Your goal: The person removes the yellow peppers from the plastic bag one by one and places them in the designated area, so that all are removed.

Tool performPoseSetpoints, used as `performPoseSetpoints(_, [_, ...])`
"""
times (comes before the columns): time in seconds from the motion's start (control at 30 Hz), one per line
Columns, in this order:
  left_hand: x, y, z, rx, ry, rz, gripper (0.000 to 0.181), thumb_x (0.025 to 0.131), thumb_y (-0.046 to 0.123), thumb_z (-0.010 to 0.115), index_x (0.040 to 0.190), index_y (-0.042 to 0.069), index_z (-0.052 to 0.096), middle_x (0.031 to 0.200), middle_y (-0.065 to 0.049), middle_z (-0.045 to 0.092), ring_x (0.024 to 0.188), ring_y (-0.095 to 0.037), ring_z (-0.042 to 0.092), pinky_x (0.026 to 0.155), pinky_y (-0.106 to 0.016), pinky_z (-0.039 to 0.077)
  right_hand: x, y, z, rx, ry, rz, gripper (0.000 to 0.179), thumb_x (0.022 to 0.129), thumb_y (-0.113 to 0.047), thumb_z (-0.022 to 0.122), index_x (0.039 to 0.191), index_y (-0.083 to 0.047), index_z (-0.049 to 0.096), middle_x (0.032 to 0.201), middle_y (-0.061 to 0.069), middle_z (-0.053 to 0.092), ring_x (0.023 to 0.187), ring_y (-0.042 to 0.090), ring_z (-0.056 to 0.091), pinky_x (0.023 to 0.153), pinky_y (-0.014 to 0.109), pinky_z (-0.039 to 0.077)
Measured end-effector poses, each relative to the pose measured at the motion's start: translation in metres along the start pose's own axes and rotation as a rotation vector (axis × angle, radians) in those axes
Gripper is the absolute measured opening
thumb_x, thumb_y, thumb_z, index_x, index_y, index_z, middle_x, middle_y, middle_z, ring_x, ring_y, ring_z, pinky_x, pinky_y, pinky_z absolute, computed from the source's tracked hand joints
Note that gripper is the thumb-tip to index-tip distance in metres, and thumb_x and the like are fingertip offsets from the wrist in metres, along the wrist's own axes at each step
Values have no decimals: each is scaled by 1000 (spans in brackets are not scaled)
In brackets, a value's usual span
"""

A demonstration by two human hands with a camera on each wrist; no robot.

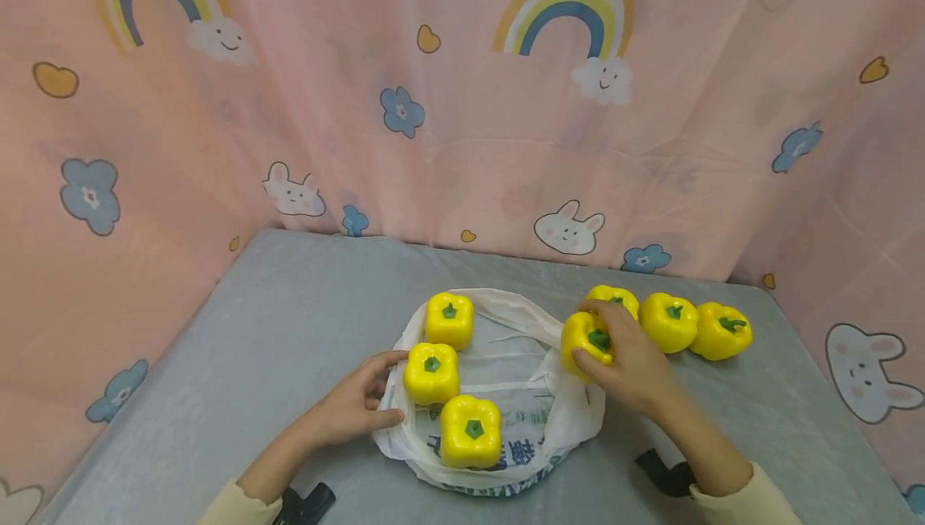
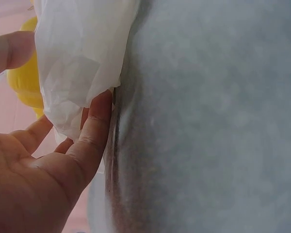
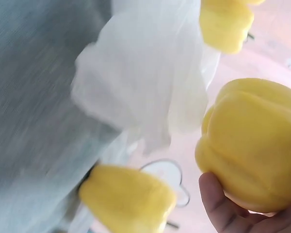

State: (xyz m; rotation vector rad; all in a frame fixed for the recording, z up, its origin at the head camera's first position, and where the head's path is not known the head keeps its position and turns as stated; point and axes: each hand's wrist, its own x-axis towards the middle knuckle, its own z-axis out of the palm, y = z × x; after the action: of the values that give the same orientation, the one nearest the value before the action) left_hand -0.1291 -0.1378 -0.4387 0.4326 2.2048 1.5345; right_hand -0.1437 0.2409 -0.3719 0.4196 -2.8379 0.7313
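Observation:
A white plastic bag lies spread open on the grey cloth, its rim rolled back. Three yellow bell peppers with green stems stand in its left half: a back pepper, a middle pepper and a front pepper. My left hand touches the bag's left rim, thumb and fingers spread along it; in the left wrist view the white plastic lies between thumb and fingers. Over the bag's right rim, my right hand grips another yellow bell pepper, seen large in the right wrist view.
Beyond my right hand, three more yellow bell peppers stand at the back right: one partly hidden pepper, a middle one and a right one. A pink patterned curtain rises behind the grey table cloth.

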Motion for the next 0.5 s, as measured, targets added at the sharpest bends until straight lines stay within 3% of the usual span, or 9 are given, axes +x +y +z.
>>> performPoseSetpoints(0.27, [0,1,-1,21,7,0,77,83,15,73,148,15,32,133,-23,50,101,-25,65,74,-31,59,-5,22,-5,-88,17,14,55,82,-27,63,130,-5,46,122,18,53,96,30,52,82,51,49])
performPoseSetpoints(0.5, [0,1,-1,13,1,-4,77,83,15,73,148,15,31,128,-22,54,99,-23,65,73,-30,59,-7,37,-1,-123,-26,75,60,82,-31,63,132,-2,45,124,21,52,98,32,51,84,54,49])
